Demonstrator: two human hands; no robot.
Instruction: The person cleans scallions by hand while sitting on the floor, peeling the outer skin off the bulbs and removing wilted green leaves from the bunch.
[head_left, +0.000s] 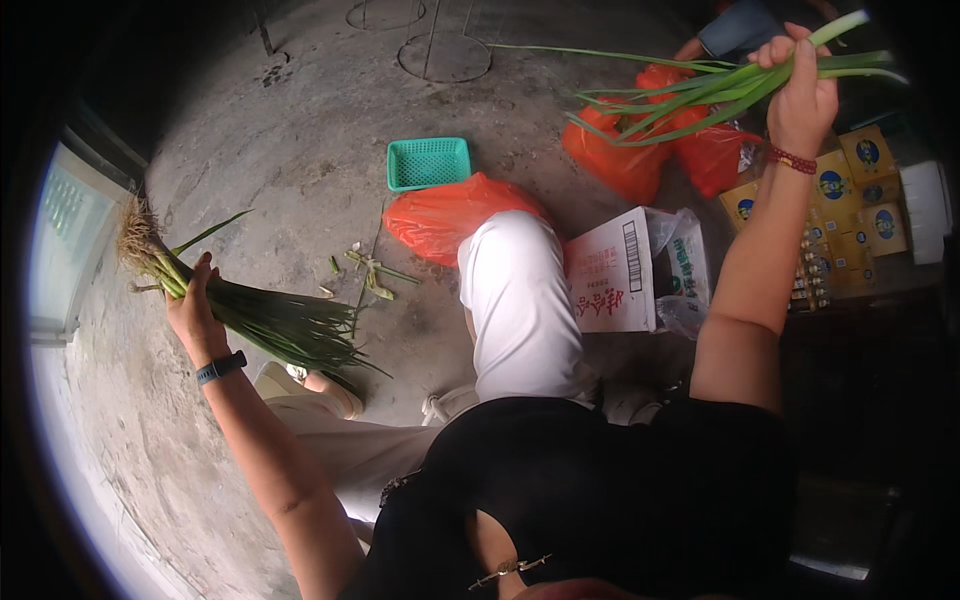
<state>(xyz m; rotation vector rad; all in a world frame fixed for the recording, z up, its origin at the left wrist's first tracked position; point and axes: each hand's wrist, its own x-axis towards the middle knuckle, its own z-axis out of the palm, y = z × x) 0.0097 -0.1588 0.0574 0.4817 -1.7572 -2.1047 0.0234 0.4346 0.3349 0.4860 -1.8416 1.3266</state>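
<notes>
My left hand (196, 307) is closed around a thick bunch of green vegetables with long dark leaves (281, 319) and pale stems; its brown, stringy roots (136, 231) point to the upper left. Raised at the upper right, my right hand (804, 94) grips a few leafy green stalks, apparently scallions (694, 101); their white ends stick out to the right and the long leaves trail left over the red bags. Cut or torn green and yellowish scraps (379, 277) lie on the concrete floor near the middle left.
A teal plastic basket (429, 184) stands beyond a red plastic bag (450, 214) by my knee. More red bags (615, 154), a white carton (611, 274) and yellow boxes (836, 187) are at the right. Another person's hand (688, 51) shows behind the bags. Wire stands (444, 79) are at the top.
</notes>
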